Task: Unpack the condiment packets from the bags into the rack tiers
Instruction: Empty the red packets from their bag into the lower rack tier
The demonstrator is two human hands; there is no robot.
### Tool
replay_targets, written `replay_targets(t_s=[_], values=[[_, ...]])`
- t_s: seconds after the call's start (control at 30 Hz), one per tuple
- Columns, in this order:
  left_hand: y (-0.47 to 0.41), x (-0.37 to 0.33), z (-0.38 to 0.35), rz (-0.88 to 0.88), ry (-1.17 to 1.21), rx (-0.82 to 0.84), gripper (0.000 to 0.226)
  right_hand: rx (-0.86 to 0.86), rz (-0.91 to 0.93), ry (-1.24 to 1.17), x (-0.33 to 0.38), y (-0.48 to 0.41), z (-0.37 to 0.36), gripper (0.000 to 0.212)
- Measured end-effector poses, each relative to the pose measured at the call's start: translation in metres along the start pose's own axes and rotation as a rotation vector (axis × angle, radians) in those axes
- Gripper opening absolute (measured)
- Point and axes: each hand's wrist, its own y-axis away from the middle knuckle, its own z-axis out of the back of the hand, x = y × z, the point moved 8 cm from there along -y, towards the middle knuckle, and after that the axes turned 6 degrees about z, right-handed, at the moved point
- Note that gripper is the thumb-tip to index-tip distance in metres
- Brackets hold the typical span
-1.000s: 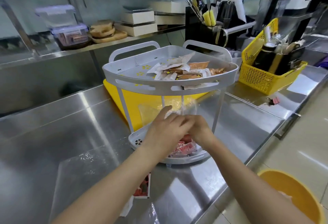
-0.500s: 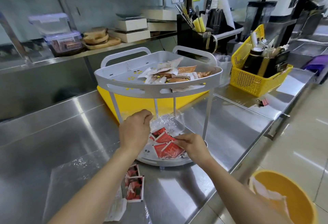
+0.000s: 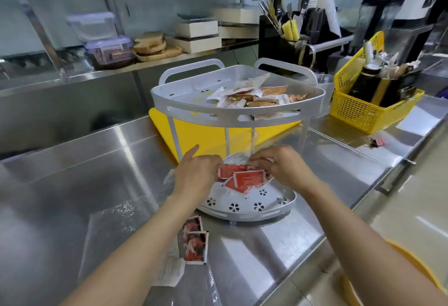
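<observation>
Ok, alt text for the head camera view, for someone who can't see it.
A left hand and right hand reach among red condiment packets in the bottom tier of a grey rack on a steel counter, the right pinching a clear bag. The top tier holds brown packets.

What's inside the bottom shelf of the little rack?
Red packets lie in the bottom tier, with a clear bag just beyond them. The left hand and right hand cover part of the pile, so whatever lies beneath them is hidden.
</observation>
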Motion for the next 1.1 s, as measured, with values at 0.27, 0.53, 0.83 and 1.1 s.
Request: replay_targets(t_s=[0.27,0.53,0.83,1.1], values=[[0.006,0.013,0.006,0.132,0.284,-0.055,0.024,-0.025,-0.230,-0.237,-0.038,0.032,-0.021,0.014],[-0.001,0.011,0.030,0.019,0.356,-0.277,0.019,-0.247,-0.135,-0.297,-0.017,0.019,0.020,0.016],[-0.010,0.018,0.003,0.056,0.187,-0.013,0.023,-0.123,-0.160,-0.148,-0.021,0.014,0.010,0.024],[-0.006,0.011,0.015,0.081,0.032,-0.110,0.025,-0.105,-0.494,-0.628,-0.041,0.021,-0.015,0.033]])
